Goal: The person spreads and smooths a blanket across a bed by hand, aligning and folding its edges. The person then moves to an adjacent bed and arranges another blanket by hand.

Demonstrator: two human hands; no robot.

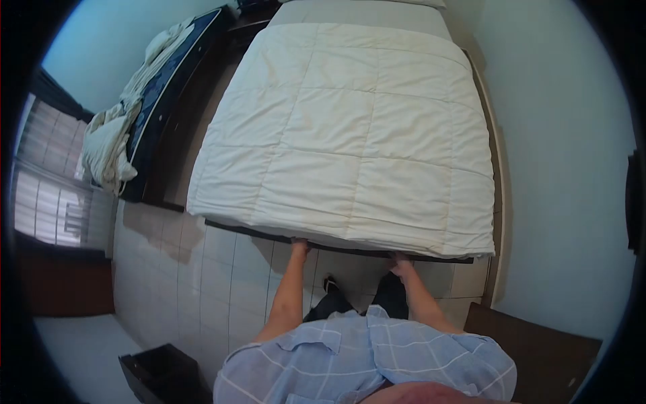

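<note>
A white quilted comforter lies over most of the bed in front of me, with light creases and stitched squares. At the foot of the bed, my left hand reaches in at the comforter's lower edge, its fingers hidden there. To its right, my right hand is at the same edge, by the dark bed frame, its fingers mostly hidden too. Whether either hand grips the comforter, the mattress or the frame I cannot tell. A paler sheet shows at the head end.
On the left stands a second bed with a dark blue mattress and a rumpled cream cover. A wall runs close along the right side. Tiled floor lies around my feet. A brown panel is at lower right, a dark box-like piece at lower left.
</note>
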